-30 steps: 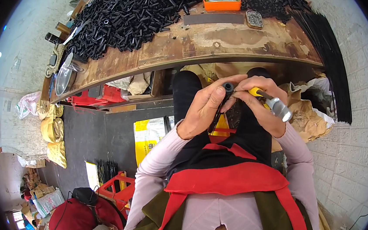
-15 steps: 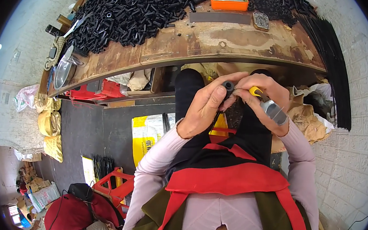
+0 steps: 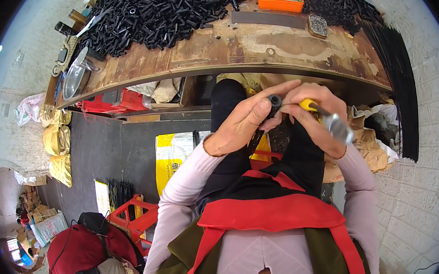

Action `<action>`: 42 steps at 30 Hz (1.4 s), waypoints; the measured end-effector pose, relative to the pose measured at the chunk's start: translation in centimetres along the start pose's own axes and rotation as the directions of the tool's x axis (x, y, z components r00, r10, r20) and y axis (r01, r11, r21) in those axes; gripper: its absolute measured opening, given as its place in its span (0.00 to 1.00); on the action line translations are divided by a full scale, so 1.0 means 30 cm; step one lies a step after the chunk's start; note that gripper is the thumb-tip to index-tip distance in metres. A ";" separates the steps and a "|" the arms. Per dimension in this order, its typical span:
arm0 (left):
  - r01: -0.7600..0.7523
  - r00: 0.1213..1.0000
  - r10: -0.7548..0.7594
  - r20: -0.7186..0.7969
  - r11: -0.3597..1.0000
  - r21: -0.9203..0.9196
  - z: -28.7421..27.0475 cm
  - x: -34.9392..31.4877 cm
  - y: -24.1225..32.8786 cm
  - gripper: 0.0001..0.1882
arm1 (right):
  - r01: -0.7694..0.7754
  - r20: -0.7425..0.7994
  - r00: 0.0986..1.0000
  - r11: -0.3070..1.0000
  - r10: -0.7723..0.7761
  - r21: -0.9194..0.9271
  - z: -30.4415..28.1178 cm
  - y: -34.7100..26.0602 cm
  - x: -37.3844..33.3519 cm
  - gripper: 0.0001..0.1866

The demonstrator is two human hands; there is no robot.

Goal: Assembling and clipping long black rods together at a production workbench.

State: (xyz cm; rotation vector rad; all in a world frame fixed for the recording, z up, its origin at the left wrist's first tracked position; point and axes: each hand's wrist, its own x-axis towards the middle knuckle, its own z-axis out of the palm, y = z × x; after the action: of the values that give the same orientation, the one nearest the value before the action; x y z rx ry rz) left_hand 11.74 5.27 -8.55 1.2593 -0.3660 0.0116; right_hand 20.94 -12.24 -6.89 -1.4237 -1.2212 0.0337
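Worn, stained wooden workbench (image 3: 205, 57) curved across the top of the frame, front edge bent by the lens. Heap of short black tubes (image 3: 156, 19) covered its upper left; orange tin (image 3: 280, 5), gray strip (image 3: 269, 19) and small gray metal bits (image 3: 318, 25) sat upper centre. Long black rods (image 3: 399, 85) draped over the bench's right end, beside a white brick-patterned wall (image 3: 428, 139). Dark floor (image 3: 109, 145) at left centre, with a yellow-and-white sack (image 3: 164, 158); red crate (image 3: 144, 223) lower left.

Hands met just right of frame centre, over the lap. Left hand (image 3: 236, 123) gripped a black tubular piece (image 3: 273, 106) between thumb and fingers, hollow end toward the camera. Right hand (image 3: 314, 127) was curled round a yellow-handled tool (image 3: 311, 105), its fingertips pinched together close beside the piece; could not tell whether something thin lay between them.

Tool's metal end blurred, its kind unclear. Piece's lower part hidden by the left hand; dark strands (image 3: 256, 138) showed below, any join out of sight. Heap cut off by the top edge. Maroon shape (image 3: 76, 250), lower left, not identifiable.
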 end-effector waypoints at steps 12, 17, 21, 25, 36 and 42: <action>0.001 0.985 -0.026 -0.172 0.989 -0.146 -0.023 0.015 -0.035 0.37 | -0.244 -0.137 0.950 0.939 0.282 0.243 0.057 -0.036 0.078 0.08; -0.083 0.984 0.066 -0.165 0.992 -0.096 -0.060 0.038 -0.052 0.37 | -0.682 0.145 0.731 0.712 0.667 0.168 -0.068 -0.093 0.003 0.12; -0.042 0.983 0.048 -0.176 0.999 0.034 -0.048 0.050 -0.065 0.32 | -0.808 0.247 0.549 0.583 0.798 -0.085 -0.079 -0.198 -0.025 0.13; -0.007 0.981 0.020 -0.194 0.998 0.068 -0.029 0.042 -0.066 0.28 | -0.819 0.332 0.505 0.564 0.796 -0.106 -0.087 -0.177 -0.029 0.16; 0.022 0.996 -0.015 -0.090 0.997 0.080 -0.018 0.032 -0.056 0.26 | -0.877 0.546 0.387 0.479 0.743 -0.030 -0.199 -0.224 0.048 0.17; 0.025 0.997 -0.019 -0.078 0.997 0.070 -0.011 0.024 -0.043 0.26 | -0.882 0.551 0.397 0.472 0.734 0.006 -0.168 -0.186 -0.006 0.16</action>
State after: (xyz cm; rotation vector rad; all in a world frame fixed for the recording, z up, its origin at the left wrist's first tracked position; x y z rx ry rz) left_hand 12.76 5.03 -9.63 1.3292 -0.2871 0.0545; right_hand 20.58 -17.33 -1.37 -1.6586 -0.6786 1.3190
